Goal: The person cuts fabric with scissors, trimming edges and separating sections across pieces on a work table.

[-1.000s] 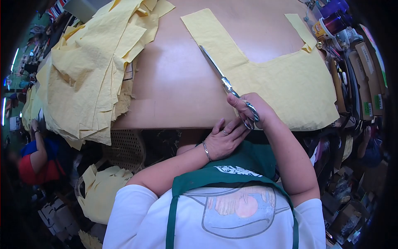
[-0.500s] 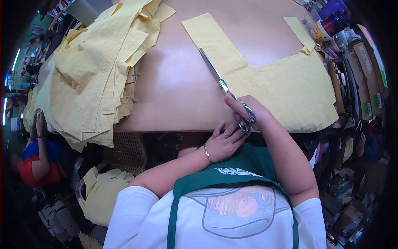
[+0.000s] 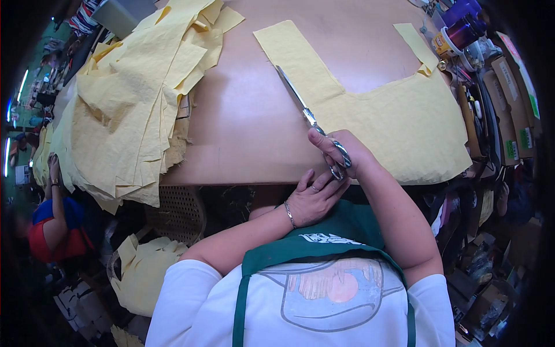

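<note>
Metal scissors (image 3: pixel 307 111) are held by their handles in my right hand (image 3: pixel 344 151), blades together and pointing up and left. Their tip lies at the left edge of a yellow cloth piece (image 3: pixel 393 118), which is spread on the brown table (image 3: pixel 243 127). My left hand (image 3: pixel 315 199), with a ring and a bracelet, rests at the table's front edge against the green apron (image 3: pixel 358 222). Its fingers are stretched out just below the scissor handles, and nothing shows in it.
A big pile of yellow cloth (image 3: pixel 127 104) covers the table's left side. More cloth (image 3: pixel 144 272) lies on a chair (image 3: pixel 179 211) below. Cups (image 3: pixel 448 43) and cardboard boxes (image 3: pixel 506 110) stand at the right. Another person (image 3: pixel 55 225) is at the far left.
The scissors and my right hand have shifted slightly left. The cloth and table appear slightly lower in view. My left hand has hardly moved.
</note>
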Demonstrator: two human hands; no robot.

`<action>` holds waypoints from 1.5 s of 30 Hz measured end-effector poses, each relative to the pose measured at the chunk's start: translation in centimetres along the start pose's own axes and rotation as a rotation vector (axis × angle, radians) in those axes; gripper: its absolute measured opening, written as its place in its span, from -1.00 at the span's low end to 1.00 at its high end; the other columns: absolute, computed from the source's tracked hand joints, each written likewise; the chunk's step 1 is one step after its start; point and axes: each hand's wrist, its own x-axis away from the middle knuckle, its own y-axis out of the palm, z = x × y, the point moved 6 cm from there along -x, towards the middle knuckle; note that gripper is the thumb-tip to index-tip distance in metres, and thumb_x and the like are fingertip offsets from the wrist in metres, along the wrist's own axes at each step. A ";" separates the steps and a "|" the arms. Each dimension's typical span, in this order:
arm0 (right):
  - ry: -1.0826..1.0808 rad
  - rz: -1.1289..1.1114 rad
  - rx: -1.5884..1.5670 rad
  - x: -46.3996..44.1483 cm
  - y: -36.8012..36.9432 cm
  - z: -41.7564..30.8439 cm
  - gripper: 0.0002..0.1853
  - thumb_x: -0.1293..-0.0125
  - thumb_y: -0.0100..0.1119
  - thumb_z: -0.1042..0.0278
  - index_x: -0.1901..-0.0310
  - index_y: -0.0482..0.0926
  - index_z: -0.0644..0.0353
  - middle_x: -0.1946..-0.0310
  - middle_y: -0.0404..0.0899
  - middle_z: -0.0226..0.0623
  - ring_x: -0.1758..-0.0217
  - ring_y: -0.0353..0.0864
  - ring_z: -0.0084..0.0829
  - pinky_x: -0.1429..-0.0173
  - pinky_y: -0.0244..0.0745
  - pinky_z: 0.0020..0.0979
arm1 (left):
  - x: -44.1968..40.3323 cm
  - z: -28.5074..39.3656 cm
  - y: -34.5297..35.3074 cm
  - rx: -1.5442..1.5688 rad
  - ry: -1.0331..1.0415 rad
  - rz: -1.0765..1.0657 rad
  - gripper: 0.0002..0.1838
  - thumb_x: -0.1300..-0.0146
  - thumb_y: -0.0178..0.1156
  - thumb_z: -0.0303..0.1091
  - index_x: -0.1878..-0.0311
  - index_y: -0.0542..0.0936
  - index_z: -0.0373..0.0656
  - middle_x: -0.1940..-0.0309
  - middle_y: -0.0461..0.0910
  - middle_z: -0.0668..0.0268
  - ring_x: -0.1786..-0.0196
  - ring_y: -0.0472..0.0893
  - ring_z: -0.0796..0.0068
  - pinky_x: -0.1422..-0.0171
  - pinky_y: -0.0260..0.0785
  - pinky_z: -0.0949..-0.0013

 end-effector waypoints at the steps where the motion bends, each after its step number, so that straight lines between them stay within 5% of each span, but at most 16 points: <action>1: -0.008 -0.004 0.004 0.0 0.0 0.0 -0.27 0.08 -0.02 -0.49 0.80 0.30 0.17 0.87 0.24 -0.42 0.81 0.25 -0.59 0.71 0.15 -0.52 | 0.0 0.0 0.0 0.001 -0.001 0.000 -0.45 -0.01 0.03 -0.14 -0.16 0.35 0.08 -0.20 0.23 0.39 -0.33 0.04 0.41 -0.33 -0.51 0.06; 6: 0.009 0.026 0.047 -0.1 -0.2 0.1 -0.29 0.09 0.03 -0.46 0.80 0.30 0.16 0.87 0.25 -0.42 0.81 0.24 -0.59 0.71 0.15 -0.52 | -0.1 0.0 -0.2 0.020 -0.010 0.007 -0.47 0.01 0.06 -0.15 -0.12 0.40 0.04 -0.16 0.26 0.42 -0.30 0.09 0.42 -0.32 -0.42 0.06; 9: -0.003 -0.008 -0.015 -0.3 -0.1 0.4 -0.31 0.07 0.03 -0.44 0.80 0.30 0.15 0.87 0.26 -0.42 0.81 0.24 -0.59 0.72 0.14 -0.51 | -0.7 -1.0 -2.5 0.290 -0.005 -0.002 -0.60 0.06 0.13 -0.31 0.06 0.50 -0.07 0.01 0.41 0.32 -0.15 0.31 0.35 -0.24 -0.03 0.08; 12: -0.021 -0.012 0.006 0.2 -0.5 -0.2 -0.32 0.04 0.03 -0.41 0.79 0.30 0.15 0.87 0.26 -0.42 0.82 0.25 -0.58 0.73 0.12 -0.51 | -0.2 -6.2 -4.4 0.631 -0.121 0.145 -0.78 0.12 0.16 -0.44 0.30 0.54 -0.15 0.24 0.51 0.25 0.09 0.48 0.31 0.00 0.30 0.22; 13: -0.020 -0.010 0.027 0.3 -0.4 -0.2 -0.33 0.03 0.04 -0.40 0.79 0.30 0.15 0.87 0.25 -0.42 0.82 0.25 -0.58 0.73 0.12 -0.52 | -1.4 -8.9 -6.6 0.523 -0.227 0.269 -0.87 0.14 0.20 -0.50 0.44 0.52 -0.20 0.37 0.52 0.18 0.24 0.52 0.22 0.24 0.39 0.27; 16: 0.010 0.012 0.001 -0.4 -0.1 0.5 -0.36 0.00 0.05 -0.36 0.74 0.32 0.17 0.84 0.28 -0.42 0.82 0.26 -0.58 0.72 0.14 -0.52 | -3.3 -16.6 -6.9 0.227 -0.587 0.250 -0.73 0.00 0.17 -0.31 0.21 0.46 -0.16 0.21 0.42 0.23 0.12 0.38 0.18 0.06 0.28 0.19; 24: 0.045 0.027 0.001 0.0 0.2 0.3 -0.40 0.00 0.11 -0.30 0.68 0.32 0.17 0.80 0.29 -0.41 0.81 0.27 -0.60 0.73 0.18 -0.55 | -7.2 -22.4 -2.0 0.154 -1.041 0.134 -0.78 0.03 0.21 -0.22 0.29 0.54 -0.05 0.19 0.38 0.35 0.06 0.33 0.23 0.08 0.26 0.13; 29: -0.003 0.006 0.051 -0.6 0.4 0.9 -0.26 0.08 -0.03 -0.49 0.76 0.36 0.21 0.84 0.33 -0.32 0.77 0.37 -0.49 0.62 0.31 -0.47 | -7.5 -22.0 -1.7 0.084 -0.910 0.145 -0.86 -0.02 0.14 -0.27 0.33 0.52 -0.05 0.18 0.38 0.35 0.06 0.35 0.27 0.07 0.26 0.19; 45: 0.005 -0.102 -0.069 -1.7 0.4 -1.0 -0.30 0.04 -0.03 -0.45 0.67 0.34 0.20 0.77 0.32 -0.38 0.77 0.31 -0.56 0.67 0.24 -0.53 | -7.3 -22.6 -1.0 0.181 -0.893 0.143 -0.87 -0.12 0.03 -0.31 0.31 0.48 -0.12 0.10 0.35 0.26 0.05 0.42 0.24 0.00 0.23 0.20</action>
